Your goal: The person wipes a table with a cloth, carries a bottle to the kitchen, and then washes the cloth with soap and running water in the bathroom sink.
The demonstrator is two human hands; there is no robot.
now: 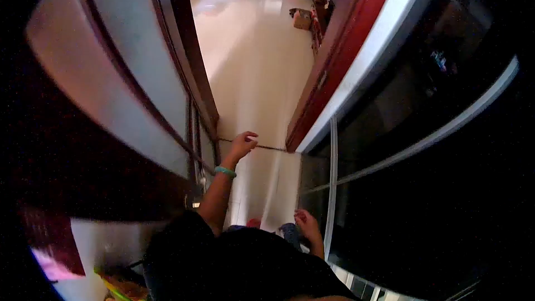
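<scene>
My left hand (244, 144) is held out in front of me over the tiled floor at the doorway, its fingers loosely curled and apart, with nothing seen in them. A green bangle (225, 171) circles that wrist. Lower and to the right, my right hand (305, 222) hangs near my body beside the dark glass panel, fingers bent and partly apart, holding nothing that shows. Neither hand touches the door frame (317, 83).
A thin threshold line (270, 147) crosses the floor (251, 67). An open door (134, 39) stands on the left. Farther off, a cardboard box (302, 19) lies by the right wall. Black panels with pale edges are on the right, and a yellow-green item (120, 284) is at the lower left.
</scene>
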